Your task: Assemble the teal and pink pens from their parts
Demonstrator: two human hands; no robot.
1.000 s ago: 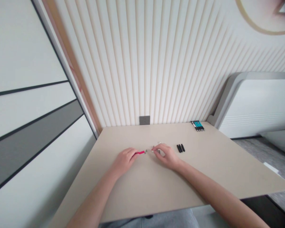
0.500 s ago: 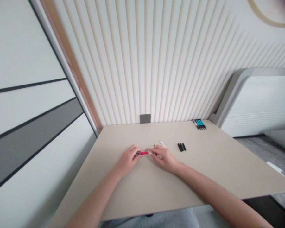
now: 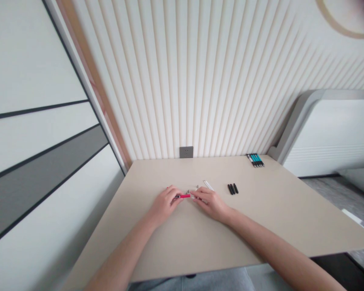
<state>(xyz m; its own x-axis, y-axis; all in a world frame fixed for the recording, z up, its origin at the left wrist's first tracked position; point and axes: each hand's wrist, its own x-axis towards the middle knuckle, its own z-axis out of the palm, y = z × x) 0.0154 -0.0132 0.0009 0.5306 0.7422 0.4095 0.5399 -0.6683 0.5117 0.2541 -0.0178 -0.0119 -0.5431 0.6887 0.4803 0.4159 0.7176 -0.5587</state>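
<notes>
We note the gap between the hands has closed: a second ago the right hand (image 3: 212, 203) worked a little apart from the left, and now its fingertips sit right at the free end of the red tube (image 3: 185, 196). The left hand (image 3: 164, 206) keeps its grip closed on that tube, which lies roughly level over the middle of the bench (image 3: 176, 250), pointing towards the right edge. The right grip is pinched nearly together on a small pale piece (image 3: 192, 197); we cannot make out its shape, nor whether it enters the tube or only meets its end. We judge that the work has passed from picking up to bringing two parts end to end. The right hand's shift also uncovers the slim white rods (image 3: 208, 185) just behind it, towards the back edge. Between rods and tube we log a small grey piece (image 3: 197, 187), with another (image 3: 187, 192) close behind the tube. Untouched, as far as we see: the short black pieces (image 3: 233, 189) farther towards the right edge, and the row of pens (image 3: 255, 160) near the back right corner.
</notes>
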